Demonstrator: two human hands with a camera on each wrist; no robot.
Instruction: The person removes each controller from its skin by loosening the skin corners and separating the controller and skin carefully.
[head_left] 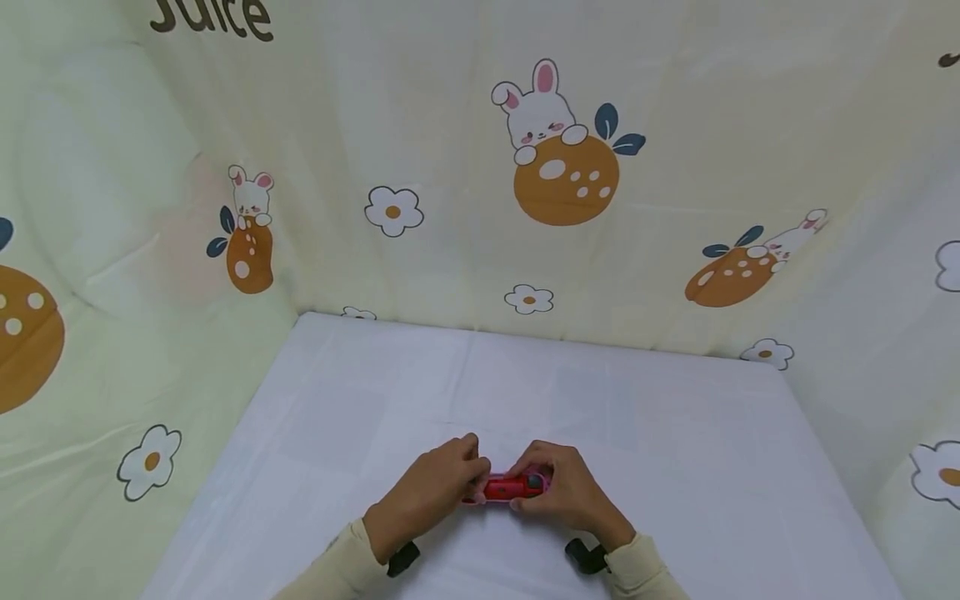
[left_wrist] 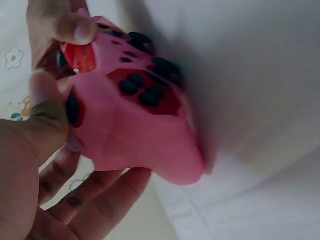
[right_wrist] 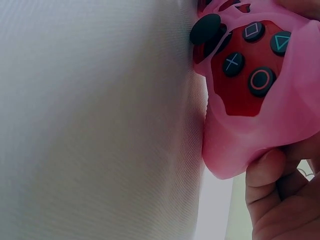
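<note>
Between both hands, low over the white table, is a red game controller (head_left: 501, 488) in a soft pink cover (left_wrist: 135, 142). My left hand (head_left: 435, 487) pinches the cover at one end, its thumb (left_wrist: 47, 107) by the black shoulder button and its fingers under the grip. At the other end my right hand (head_left: 566, 487) holds the controller between thumb and fingers. Red casing shows bare along the top edge between the hands. The direction buttons (left_wrist: 141, 90) and the symbol buttons (right_wrist: 260, 81) show through openings in the cover. Its thumbsticks face the table.
A white cloth covers the table (head_left: 450, 383). Cream curtains (head_left: 450, 267) printed with rabbits, oranges and flowers hang behind it and at both sides. Black wrist straps (head_left: 585, 556) sit at the cuffs.
</note>
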